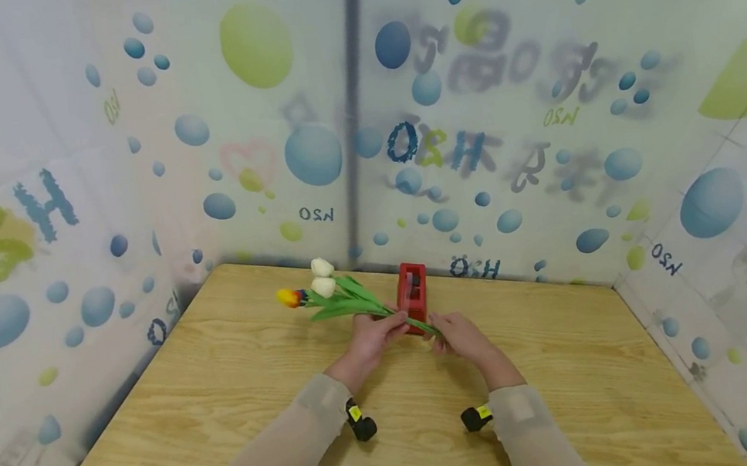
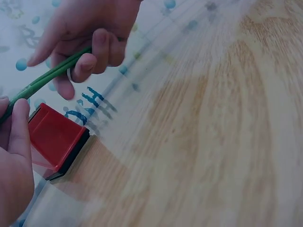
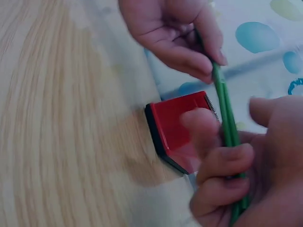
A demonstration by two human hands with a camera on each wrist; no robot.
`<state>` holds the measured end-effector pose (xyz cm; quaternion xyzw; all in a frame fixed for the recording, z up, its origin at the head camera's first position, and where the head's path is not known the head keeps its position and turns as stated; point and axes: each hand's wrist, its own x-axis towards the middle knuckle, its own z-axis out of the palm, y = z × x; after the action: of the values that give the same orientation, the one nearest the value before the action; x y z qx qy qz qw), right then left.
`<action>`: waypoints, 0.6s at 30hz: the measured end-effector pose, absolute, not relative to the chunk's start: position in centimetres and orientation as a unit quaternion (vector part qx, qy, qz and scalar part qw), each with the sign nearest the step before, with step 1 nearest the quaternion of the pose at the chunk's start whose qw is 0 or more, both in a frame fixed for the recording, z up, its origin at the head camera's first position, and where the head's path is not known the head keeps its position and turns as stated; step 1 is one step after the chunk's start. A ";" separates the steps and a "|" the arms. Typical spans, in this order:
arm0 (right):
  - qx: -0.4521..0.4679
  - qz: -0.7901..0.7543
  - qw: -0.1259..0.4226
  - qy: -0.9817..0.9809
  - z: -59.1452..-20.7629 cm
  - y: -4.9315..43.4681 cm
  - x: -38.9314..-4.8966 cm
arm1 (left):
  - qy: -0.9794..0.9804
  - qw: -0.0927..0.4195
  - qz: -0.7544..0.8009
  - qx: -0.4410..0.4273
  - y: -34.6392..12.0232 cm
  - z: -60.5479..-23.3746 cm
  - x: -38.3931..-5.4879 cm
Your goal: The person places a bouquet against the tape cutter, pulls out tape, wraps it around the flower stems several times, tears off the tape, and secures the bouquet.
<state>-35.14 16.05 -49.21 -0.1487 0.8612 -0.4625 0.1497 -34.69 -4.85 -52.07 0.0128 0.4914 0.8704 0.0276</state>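
Observation:
Artificial tulips, with two white heads (image 1: 323, 278) and a yellow-orange one (image 1: 291, 297), lie across my hands, heads to the left. My left hand (image 1: 369, 340) pinches their green stems (image 3: 226, 106) between thumb and fingers. Farther down, the right hand (image 1: 462, 339) has its fingers curled round the stem ends, as the right wrist view shows; its thumb and index finger stand apart. Just beyond the stems, a red tape dispenser (image 1: 412, 279) with a toothed cutting edge and black base stands on the table. The stems and hands hide its near part in the head view.
The wooden table (image 1: 225, 391) runs back to a curtain (image 1: 513, 169) printed with bubbles and letters, which also hangs along both sides. A small black wrist camera (image 1: 362, 425) sits by the left sleeve, another (image 1: 475, 418) by the right.

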 end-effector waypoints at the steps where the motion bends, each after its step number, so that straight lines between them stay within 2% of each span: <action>1: -0.133 -0.480 0.183 0.848 -49.2 16.2 -35.1 | 0.499 0.028 0.866 0.017 -4.8 -52.1 -34.7; 4: -0.084 -0.521 0.256 0.810 -49.2 16.5 -35.0 | 0.517 0.032 0.855 0.020 -4.8 -52.2 -34.7; 6: -0.061 -0.543 0.278 0.790 -49.2 16.6 -34.9 | 0.523 0.034 0.852 0.017 -4.7 -52.1 -34.6; 11: -0.047 -0.566 0.286 0.772 -49.3 16.5 -35.0 | 0.526 0.034 0.850 0.007 -4.6 -51.9 -34.5; 18: -0.038 -0.579 0.254 0.774 -49.5 16.0 -35.2 | 0.518 0.030 0.855 0.005 -4.9 -51.9 -34.6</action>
<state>-35.17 15.95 -49.50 -0.0380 0.7741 -0.5786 0.2540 -34.56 -4.89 -51.87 0.0053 0.5183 0.8547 0.0295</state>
